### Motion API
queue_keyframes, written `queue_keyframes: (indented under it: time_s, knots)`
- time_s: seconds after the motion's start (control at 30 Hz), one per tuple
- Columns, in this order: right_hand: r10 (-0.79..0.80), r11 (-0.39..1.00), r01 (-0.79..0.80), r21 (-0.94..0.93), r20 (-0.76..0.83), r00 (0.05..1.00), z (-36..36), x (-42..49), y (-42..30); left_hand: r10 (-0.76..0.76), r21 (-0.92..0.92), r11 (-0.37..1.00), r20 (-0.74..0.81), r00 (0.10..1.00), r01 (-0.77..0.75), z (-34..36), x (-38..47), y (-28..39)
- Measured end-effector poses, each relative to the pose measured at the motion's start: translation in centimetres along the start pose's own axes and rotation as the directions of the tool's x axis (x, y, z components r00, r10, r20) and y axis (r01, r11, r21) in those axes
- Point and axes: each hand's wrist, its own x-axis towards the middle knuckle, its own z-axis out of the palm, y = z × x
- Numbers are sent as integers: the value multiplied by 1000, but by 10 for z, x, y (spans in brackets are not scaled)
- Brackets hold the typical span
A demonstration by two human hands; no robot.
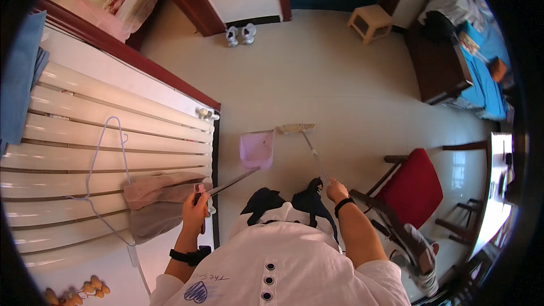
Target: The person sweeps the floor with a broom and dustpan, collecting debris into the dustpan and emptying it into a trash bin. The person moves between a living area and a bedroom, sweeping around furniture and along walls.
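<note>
My left hand (196,209) is closed around the handle of a long-handled pink dustpan (256,148), with a dark object, perhaps a phone, also at that hand. The dustpan's pan lies on the tiled floor ahead of my feet, beside the radiator. In my right hand (337,190) is the pale stick of a broom (315,155). The broom's straw-coloured bristles (296,128) rest on the floor just right of the pan's front edge. Black bands circle both my wrists.
A white radiator (119,136) with a hanger (102,136) and cloth (159,204) stands at left. Right are a red-seated chair (412,187) and a dark wooden bed or sofa end (437,63). Farther off are a stool (372,21) and white shoes (241,35).
</note>
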Motion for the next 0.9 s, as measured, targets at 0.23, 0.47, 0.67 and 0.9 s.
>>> queue_keyframes:
  time_s: [0.23, 0.47, 0.67, 0.9]
  knots:
    - [-45, 995, 48, -89, 36, 998, -51, 77, -74, -122, -142, 985, -152, 981, 100, 17, 58, 42]
    - [-52, 999, 52, -1, -66, 996, -106, 128, -214, -104, -88, 990, 35, 994, 107, -4, 185, 97]
    - [-56, 995, 64, 71, -98, 994, -158, 161, -282, -89, -160, 983, 42, 995, 95, -6, 277, 152]
    - [174, 857, -107, 503, -88, 981, -234, 255, -325, -114, -129, 986, -54, 992, 106, 16, 361, 207]
